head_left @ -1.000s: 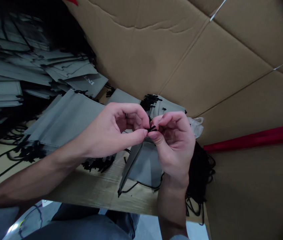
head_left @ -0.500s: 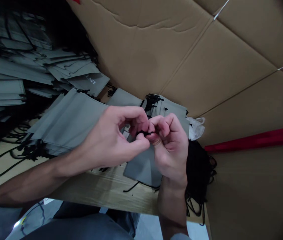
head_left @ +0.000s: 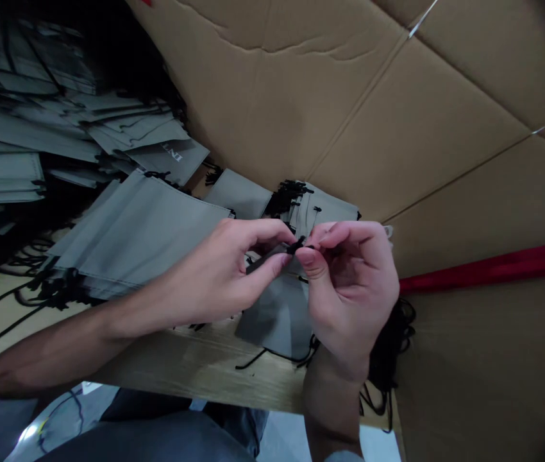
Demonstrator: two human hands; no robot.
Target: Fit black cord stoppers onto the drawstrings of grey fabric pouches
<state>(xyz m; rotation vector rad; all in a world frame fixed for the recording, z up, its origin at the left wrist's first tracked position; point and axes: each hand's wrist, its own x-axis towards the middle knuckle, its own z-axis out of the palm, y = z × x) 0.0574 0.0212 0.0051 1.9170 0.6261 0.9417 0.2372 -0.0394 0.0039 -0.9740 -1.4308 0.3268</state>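
Observation:
My left hand (head_left: 234, 269) pinches a short black cord (head_left: 294, 246) between thumb and forefinger. The tip of the same cord is pinched by my right hand (head_left: 352, 282), its fingertips almost touching the left ones. A dark knot shows between the two hands. Beneath them lies a grey flat pouch (head_left: 272, 321) with black cord along its lower edge. Left of my left hand is a stack of larger grey pouches (head_left: 147, 224) with black cord ends. Behind my hands lie more small grey pouches (head_left: 333, 205) with knotted black cords.
A tall heap of grey pouches (head_left: 8, 128) with black cords rises at the left. Cardboard walls (head_left: 292, 96) stand behind and to the right, with a red strip (head_left: 494, 266) across. A bundle of black cords (head_left: 390, 340) hangs at the right edge of the wooden table (head_left: 195, 366).
My right hand has shifted right and turned, its fingers now straighter in a pinch. My left hand has closed its thumb and forefinger around the cord, and the knot is more visible.

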